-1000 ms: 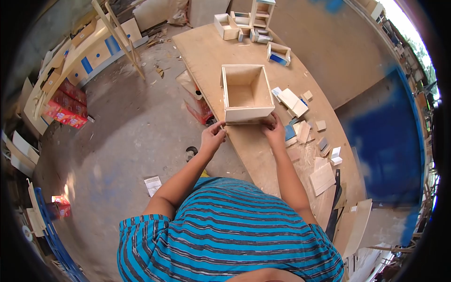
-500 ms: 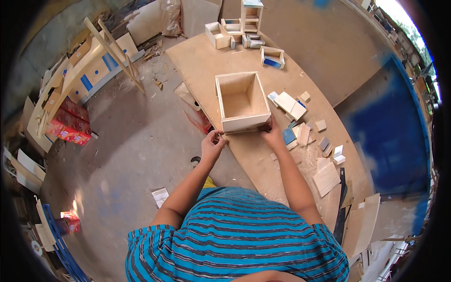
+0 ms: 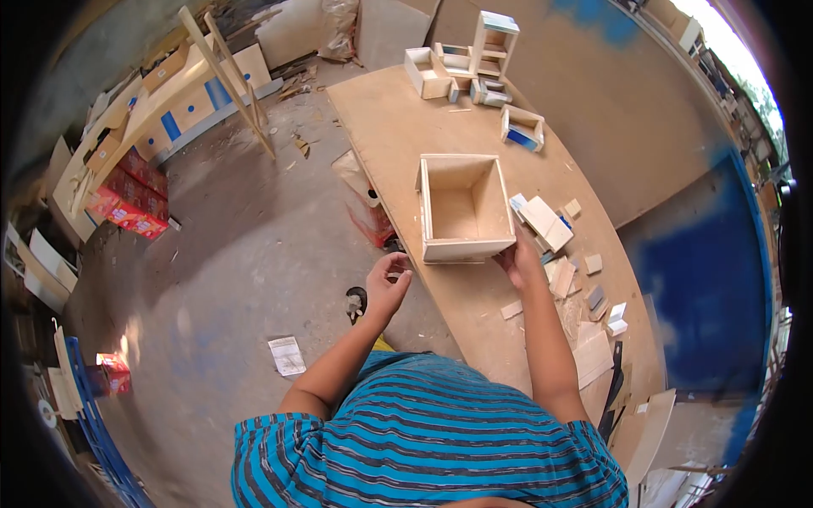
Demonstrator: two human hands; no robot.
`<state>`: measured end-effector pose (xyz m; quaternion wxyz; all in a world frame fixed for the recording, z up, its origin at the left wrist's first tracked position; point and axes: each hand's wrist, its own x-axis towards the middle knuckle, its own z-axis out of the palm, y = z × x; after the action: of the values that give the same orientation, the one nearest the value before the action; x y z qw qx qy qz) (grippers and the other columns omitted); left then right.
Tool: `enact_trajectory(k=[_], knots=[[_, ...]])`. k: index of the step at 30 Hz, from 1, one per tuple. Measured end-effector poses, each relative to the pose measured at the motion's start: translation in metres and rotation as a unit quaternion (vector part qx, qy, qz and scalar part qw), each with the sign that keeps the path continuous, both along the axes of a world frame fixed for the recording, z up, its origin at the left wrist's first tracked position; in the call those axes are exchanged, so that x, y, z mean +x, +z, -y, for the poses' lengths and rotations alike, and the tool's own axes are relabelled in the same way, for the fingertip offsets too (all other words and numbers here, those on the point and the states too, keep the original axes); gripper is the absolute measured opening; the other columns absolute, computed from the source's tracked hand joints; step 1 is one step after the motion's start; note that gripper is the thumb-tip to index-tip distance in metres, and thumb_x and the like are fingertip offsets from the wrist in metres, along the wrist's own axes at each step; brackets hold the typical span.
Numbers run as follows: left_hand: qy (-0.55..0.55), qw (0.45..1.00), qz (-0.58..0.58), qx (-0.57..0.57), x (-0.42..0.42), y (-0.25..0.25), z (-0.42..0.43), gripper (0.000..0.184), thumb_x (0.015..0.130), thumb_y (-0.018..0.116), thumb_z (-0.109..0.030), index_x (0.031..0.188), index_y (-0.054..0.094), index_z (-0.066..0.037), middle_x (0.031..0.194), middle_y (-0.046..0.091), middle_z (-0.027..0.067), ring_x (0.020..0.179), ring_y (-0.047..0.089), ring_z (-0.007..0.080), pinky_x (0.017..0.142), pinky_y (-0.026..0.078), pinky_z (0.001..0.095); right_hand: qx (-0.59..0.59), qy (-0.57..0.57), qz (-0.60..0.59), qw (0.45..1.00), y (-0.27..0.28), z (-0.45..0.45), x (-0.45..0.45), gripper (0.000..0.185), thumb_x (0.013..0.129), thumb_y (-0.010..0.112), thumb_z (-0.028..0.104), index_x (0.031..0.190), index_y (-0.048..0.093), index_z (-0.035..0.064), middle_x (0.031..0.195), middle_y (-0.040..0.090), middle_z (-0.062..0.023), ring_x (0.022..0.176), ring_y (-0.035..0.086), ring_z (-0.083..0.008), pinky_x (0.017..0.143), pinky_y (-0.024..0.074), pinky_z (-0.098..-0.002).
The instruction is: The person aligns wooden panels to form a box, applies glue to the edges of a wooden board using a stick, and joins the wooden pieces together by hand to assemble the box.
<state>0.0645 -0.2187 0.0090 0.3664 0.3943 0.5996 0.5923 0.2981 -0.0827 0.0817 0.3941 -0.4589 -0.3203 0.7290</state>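
A bare wooden box (image 3: 467, 250) with an open top sits on the plywood table, near its left edge. My right hand (image 3: 522, 261) grips the box at its near right corner, the fingertips partly hidden behind and under it. Off the table's left edge, my left hand (image 3: 388, 286) hovers apart from the box. Its fingers are curved with a gap between them and the thumb, and I see nothing plainly held.
Small wooden boxes (image 3: 428, 78) and a tall open frame (image 3: 494, 42) stand at the table's far end. A blue-marked tray (image 3: 522, 129) lies nearer. Several wood offcuts (image 3: 545, 222) and a black-handled saw (image 3: 614, 377) are on the right. Red cartons (image 3: 127, 203) sit at far left.
The view has shifted, so the scene sits lower and further right. My left hand has drawn away from the box's near left corner; my right hand stays on the box.
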Motion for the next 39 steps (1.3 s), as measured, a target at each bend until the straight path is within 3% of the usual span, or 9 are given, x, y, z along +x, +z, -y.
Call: enact_trajectory(k=[4,8,12,14,19,26,29,35,39], knots=[[0.044,0.993,-0.081,0.078,-0.014,0.006,-0.007,0.033,0.082,0.061,-0.003,0.116,0.059,-0.002,0.106,0.064,0.0075,0.098,0.06,0.0158,0.082,0.049,0.0288,-0.004,-0.011,0.025,1.0,-0.006,-0.009,0.007,0.048,0.099,0.043,0.043,0.139,0.045,0.0158,0.126,0.057,-0.005,0.111,0.054,-0.0173,0.093,0.0441,-0.0364],[0.062,0.983,-0.077,0.154,-0.044,0.005,-0.047,0.036,0.083,0.056,-0.003,0.119,0.058,-0.003,0.105,0.064,0.0117,0.095,0.061,0.0187,0.08,0.049,0.0295,0.252,-0.14,0.178,0.941,0.017,-0.031,0.02,0.04,0.098,0.051,0.033,0.128,0.054,0.0066,0.114,0.063,-0.0055,0.103,0.059,-0.0135,0.089,0.0486,-0.0318],[0.027,0.973,-0.195,0.119,-0.062,0.037,-0.089,0.04,0.082,0.055,-0.004,0.122,0.058,-0.003,0.114,0.064,0.0152,0.113,0.058,0.0271,0.097,0.042,0.0407,0.386,0.023,0.261,0.884,0.106,-0.017,-0.021,0.033,0.095,0.054,0.023,0.118,0.059,-0.0001,0.101,0.065,-0.0085,0.091,0.062,-0.0137,0.082,0.0502,-0.0283],[0.023,0.921,-0.369,0.123,-0.068,0.04,-0.111,0.041,0.081,0.055,-0.005,0.122,0.058,-0.004,0.117,0.062,0.0163,0.122,0.053,0.0308,0.105,0.035,0.0469,0.383,0.18,0.33,0.844,0.126,-0.016,-0.051,0.031,0.091,0.057,0.019,0.114,0.063,-0.0016,0.091,0.068,-0.0102,0.084,0.065,-0.0158,0.079,0.0511,-0.0303],[-0.115,0.921,-0.364,0.074,-0.076,0.038,-0.133,0.047,0.08,0.056,-0.003,0.127,0.057,-0.009,0.122,0.06,0.0177,0.13,0.045,0.0327,0.112,0.021,0.0525,0.209,0.349,0.415,0.814,0.083,-0.057,-0.1,0.029,0.092,0.05,0.01,0.116,0.062,-0.0012,0.098,0.066,-0.0071,0.084,0.063,-0.0119,0.078,0.053,-0.0268],[-0.201,0.945,-0.258,0.032,-0.098,0.035,-0.167,0.03,0.075,0.068,-0.01,0.105,0.071,-0.01,0.099,0.069,0.0098,0.102,0.062,0.0257,0.093,0.046,0.0376,0.005,0.27,0.331,0.904,0.034,-0.077,-0.129,0.022,0.089,0.051,0.005,0.107,0.063,-0.0031,0.096,0.066,-0.0093,0.083,0.066,-0.0169,0.075,0.0558,-0.0303],[-0.259,0.892,-0.364,0.073,-0.107,0.045,-0.185,0.028,0.073,0.071,-0.012,0.1,0.072,-0.008,0.092,0.069,0.0097,0.092,0.063,0.0253,0.08,0.05,0.0324,-0.005,0.193,0.366,0.91,0.011,-0.085,-0.136,0.022,0.088,0.054,0.006,0.105,0.064,-0.0045,0.093,0.067,-0.011,0.077,0.066,-0.0187,0.07,0.0569,-0.0317],[-0.386,0.858,-0.333,0.063,-0.112,0.05,-0.213,0.028,0.071,0.073,-0.012,0.099,0.072,-0.008,0.086,0.067,0.0123,0.079,0.063,0.0275,0.074,0.05,0.0358,0.032,0.19,0.491,0.85,-0.013,-0.094,-0.135,0.019,0.08,0.062,0.006,0.091,0.069,-0.0074,0.084,0.068,-0.0156,0.073,0.066,-0.0228,0.062,0.0546,-0.0361],[-0.42,0.841,-0.332,0.085,-0.115,0.052,-0.221,0.028,0.071,0.075,-0.013,0.099,0.071,-0.009,0.084,0.065,0.0129,0.078,0.063,0.0284,0.072,0.049,0.0357,0.073,0.233,0.63,0.737,0.018,-0.089,-0.151,0.018,0.074,0.065,0.007,0.083,0.069,-0.0088,0.079,0.066,-0.0241,0.07,0.066,-0.0282,0.06,0.0513,-0.0403]])
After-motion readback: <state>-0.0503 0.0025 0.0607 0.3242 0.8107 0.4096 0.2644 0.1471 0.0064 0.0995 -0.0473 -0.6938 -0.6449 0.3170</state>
